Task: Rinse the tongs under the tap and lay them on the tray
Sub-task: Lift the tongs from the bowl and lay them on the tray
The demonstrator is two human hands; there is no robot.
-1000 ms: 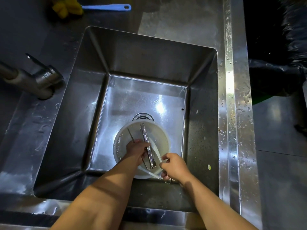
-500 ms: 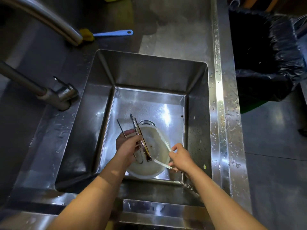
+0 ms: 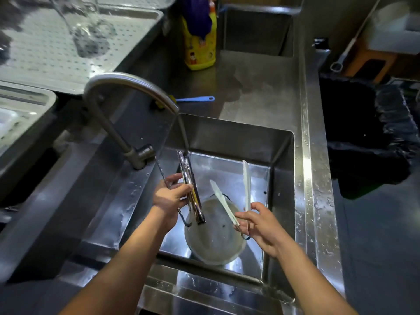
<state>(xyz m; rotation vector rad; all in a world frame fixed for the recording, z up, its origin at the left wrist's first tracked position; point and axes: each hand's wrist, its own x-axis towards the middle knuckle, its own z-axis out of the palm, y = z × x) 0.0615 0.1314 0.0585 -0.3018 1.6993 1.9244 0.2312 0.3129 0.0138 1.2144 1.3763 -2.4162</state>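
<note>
My left hand (image 3: 170, 196) grips the metal tongs (image 3: 190, 187) near their middle, tips pointing up and away. Water runs from the curved tap (image 3: 127, 87) onto their far end. My right hand (image 3: 259, 226) holds white plastic tongs (image 3: 229, 201) by the hinge end, arms spread apart, over the sink (image 3: 281, 169). A perforated tray (image 3: 47, 51) lies at the back left on the counter.
A round white bowl (image 3: 216, 244) sits on the sink floor under both hands. A yellow detergent bottle (image 3: 200, 51) stands behind the sink, a blue-handled brush (image 3: 195, 99) lies near it. A black-lined bin (image 3: 368, 137) is at the right.
Both hands lifted the tongs out of the bowl and up toward the tap. The view tilted up, bringing the tap, the running water and the tray into sight.
</note>
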